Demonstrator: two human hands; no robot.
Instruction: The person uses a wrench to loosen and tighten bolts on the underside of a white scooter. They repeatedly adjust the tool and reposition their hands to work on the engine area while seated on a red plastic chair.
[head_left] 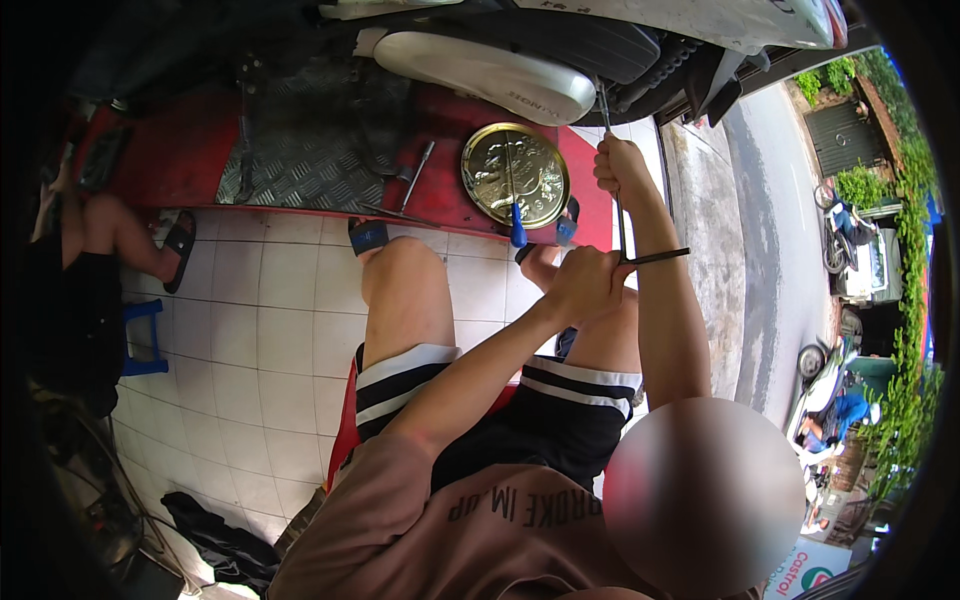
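Note:
My left hand is closed around the crossbar end of a long T-handle wrench. Further up the same tool, my right hand is wrapped round its thin shaft. The shaft's far end reaches up to the underside of a motorbike, beside a silver elongated cover; what it meets there is hidden. Nearby, left of my right hand, a round gold-coloured metal tray lies on a red platform. A screwdriver with a blue handle rests across it.
Another T-shaped tool lies on the red platform, next to a ridged metal plate. At the left, another person sits near a blue stool. White floor tiles lie below; a road runs at the right.

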